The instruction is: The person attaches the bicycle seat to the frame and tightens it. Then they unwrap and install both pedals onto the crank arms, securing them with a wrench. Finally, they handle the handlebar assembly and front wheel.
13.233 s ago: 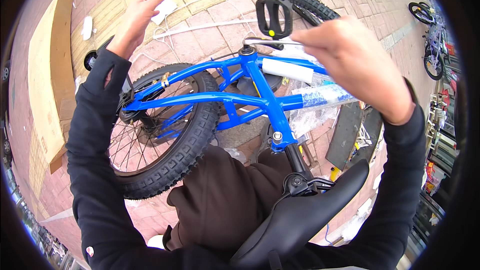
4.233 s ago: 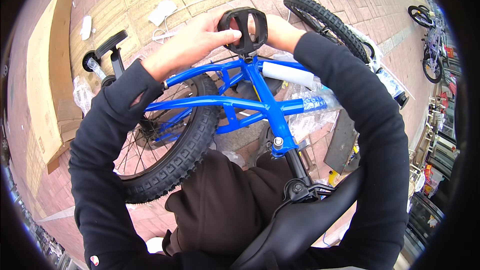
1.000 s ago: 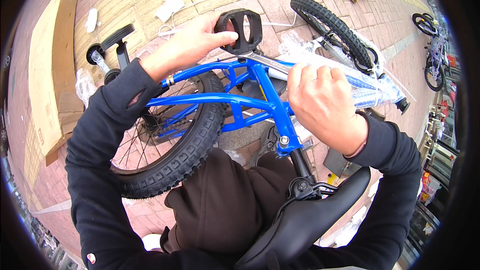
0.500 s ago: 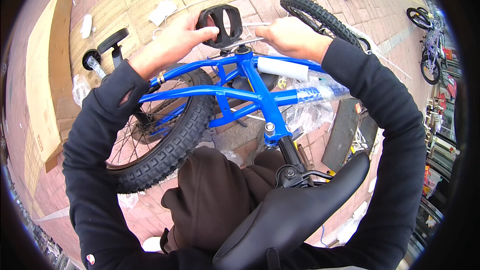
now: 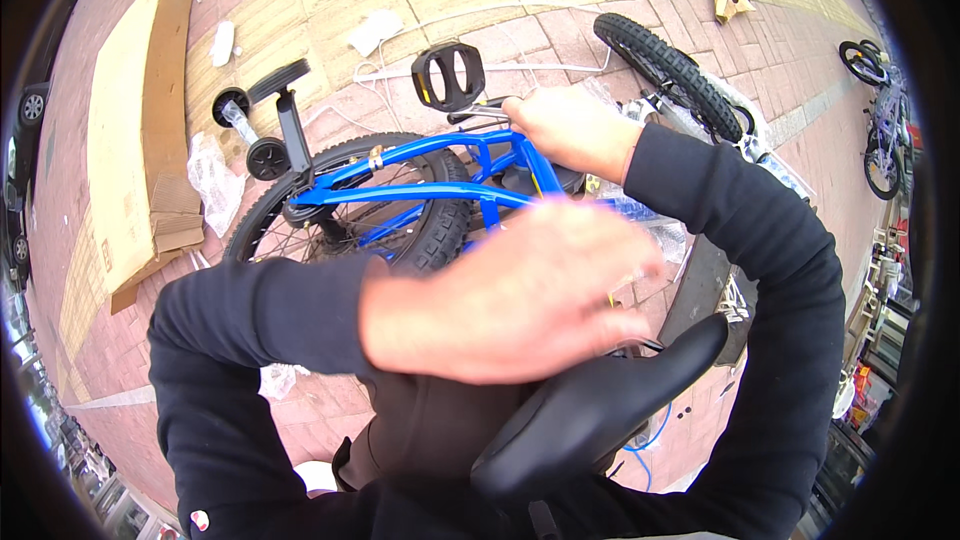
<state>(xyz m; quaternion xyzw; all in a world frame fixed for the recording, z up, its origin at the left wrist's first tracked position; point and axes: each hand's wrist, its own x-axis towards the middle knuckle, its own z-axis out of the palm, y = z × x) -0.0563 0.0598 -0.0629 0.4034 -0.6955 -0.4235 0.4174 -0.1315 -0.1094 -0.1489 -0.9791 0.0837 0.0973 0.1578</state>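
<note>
My left hand (image 5: 510, 290), smeared by motion, passes above the blue bicycle frame (image 5: 400, 190) and in front of the black saddle (image 5: 610, 400). Its fingers look stretched and apart, with nothing seen in them. My right hand (image 5: 570, 128) is closed at the crank, on what looks like a thin silver wrench (image 5: 488, 112), mostly hidden by the fingers. Just left of it, the black pedal (image 5: 449, 77) stands up from the crank, untouched. The bicycle's knobby rear tyre (image 5: 437, 230) lies beneath the frame, and a training wheel (image 5: 268, 158) sits beside it.
A long cardboard box (image 5: 140, 130) lies at the left, with crumpled plastic wrap (image 5: 215, 180) near it. Beyond the right hand is another knobby wheel (image 5: 670, 75). White cord and foam bits are scattered on the paving. Parked bicycles (image 5: 880, 125) stand far right.
My left hand has let go of the pedal and swung down and right, toward the saddle. My right hand remains by the crank. The view has shifted slightly.
</note>
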